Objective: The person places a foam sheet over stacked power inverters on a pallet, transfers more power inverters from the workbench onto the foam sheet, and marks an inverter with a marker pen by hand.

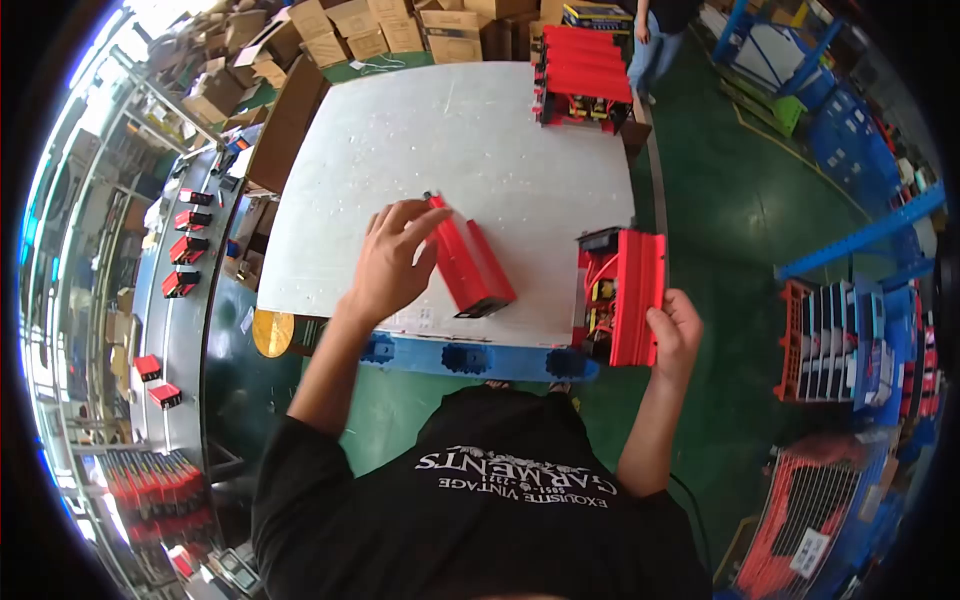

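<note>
At the table (380, 150), the left hand (395, 255) was placed left of centre, fingers parted and loosely curved, at the far end of a red casing (475, 268); contact could not be told. The casing lay at mid-table, right of this hand, its long axis slanting from far left to near right. The left hand was the nearer one. At the table's right edge, a red unit (635, 300) with exposed internal parts stood lengthwise front to back; the right hand (678, 328) gripped its outer side, near the lower end.

The tabletop was pale and speckled. Left of the table, a bench (172, 330) carried small red units (188, 248). Beyond the far edge, cartons (350, 25) were piled. A row of red units (580, 62) occupied the far right corner. Right of the table was green floor (730, 200).
</note>
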`<state>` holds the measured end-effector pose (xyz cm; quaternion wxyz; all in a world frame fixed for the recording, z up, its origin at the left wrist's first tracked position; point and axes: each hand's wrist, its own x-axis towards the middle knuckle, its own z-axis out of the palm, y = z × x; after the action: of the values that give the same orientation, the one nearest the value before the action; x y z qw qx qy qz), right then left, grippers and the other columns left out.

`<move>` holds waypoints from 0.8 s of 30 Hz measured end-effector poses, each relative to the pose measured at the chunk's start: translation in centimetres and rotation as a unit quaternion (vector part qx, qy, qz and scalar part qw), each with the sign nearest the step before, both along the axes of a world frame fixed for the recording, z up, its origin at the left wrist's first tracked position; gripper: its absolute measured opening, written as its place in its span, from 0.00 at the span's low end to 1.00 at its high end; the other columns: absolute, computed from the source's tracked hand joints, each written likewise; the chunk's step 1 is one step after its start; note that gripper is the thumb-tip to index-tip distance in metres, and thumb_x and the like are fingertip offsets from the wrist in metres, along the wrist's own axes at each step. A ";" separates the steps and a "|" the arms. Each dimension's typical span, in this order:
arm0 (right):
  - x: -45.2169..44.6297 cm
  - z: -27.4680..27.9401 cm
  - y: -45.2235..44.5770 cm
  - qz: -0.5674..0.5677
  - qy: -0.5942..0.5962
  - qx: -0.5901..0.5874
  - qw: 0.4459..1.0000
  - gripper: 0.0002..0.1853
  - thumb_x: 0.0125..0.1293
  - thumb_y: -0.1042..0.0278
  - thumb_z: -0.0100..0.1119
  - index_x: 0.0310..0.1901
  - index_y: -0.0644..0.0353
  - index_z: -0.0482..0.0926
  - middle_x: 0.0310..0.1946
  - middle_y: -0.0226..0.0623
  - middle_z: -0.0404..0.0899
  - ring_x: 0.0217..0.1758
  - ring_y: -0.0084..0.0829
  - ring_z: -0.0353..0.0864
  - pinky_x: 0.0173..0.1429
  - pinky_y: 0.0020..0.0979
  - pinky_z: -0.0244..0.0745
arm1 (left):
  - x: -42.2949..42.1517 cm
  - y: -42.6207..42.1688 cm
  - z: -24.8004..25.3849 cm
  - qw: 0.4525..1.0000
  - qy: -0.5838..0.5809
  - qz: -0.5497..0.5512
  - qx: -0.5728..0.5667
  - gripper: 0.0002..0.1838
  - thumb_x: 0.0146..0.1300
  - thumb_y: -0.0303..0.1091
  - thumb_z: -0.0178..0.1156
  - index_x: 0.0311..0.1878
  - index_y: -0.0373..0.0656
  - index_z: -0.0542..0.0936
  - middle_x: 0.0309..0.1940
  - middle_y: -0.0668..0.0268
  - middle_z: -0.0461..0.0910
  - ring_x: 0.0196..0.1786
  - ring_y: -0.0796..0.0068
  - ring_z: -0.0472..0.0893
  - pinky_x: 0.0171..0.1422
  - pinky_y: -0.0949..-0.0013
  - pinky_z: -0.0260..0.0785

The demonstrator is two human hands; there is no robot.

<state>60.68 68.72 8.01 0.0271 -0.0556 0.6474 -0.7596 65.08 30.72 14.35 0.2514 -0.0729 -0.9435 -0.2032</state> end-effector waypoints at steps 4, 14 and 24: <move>-2.8 1.1 3.6 0.077 0.000 0.039 0.996 0.14 0.65 0.76 0.53 0.50 0.74 0.78 0.38 0.35 0.84 0.38 0.17 0.79 0.46 0.22 0.73 | -4.4 -0.2 0.7 0.957 -0.080 -0.243 -0.134 0.14 0.53 0.24 0.64 0.44 0.45 0.85 0.44 0.63 0.83 0.56 0.60 0.79 0.67 0.49 0.64; -5.0 -0.3 12.7 0.116 -0.025 0.033 0.992 0.15 0.66 0.76 0.52 0.51 0.74 0.79 0.36 0.32 0.84 0.37 0.16 0.78 0.44 0.21 0.72 | -9.4 2.6 7.0 0.890 -0.360 -0.158 -0.233 0.03 0.55 0.26 0.63 0.32 0.44 0.85 0.37 0.63 0.85 0.50 0.60 0.80 0.63 0.58 0.70; -1.3 -2.1 16.3 0.060 -0.015 0.051 0.997 0.13 0.67 0.77 0.53 0.50 0.74 0.79 0.34 0.29 0.83 0.33 0.14 0.76 0.39 0.20 0.70 | -12.7 4.3 8.6 0.916 -0.320 -0.181 -0.158 0.07 0.64 0.29 0.62 0.41 0.40 0.88 0.37 0.56 0.85 0.46 0.55 0.82 0.54 0.58 0.76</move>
<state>59.36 84.99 5.87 0.0847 -0.0814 0.6800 -0.7237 52.42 35.00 22.93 -0.1202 -0.2126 -0.9639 -0.1057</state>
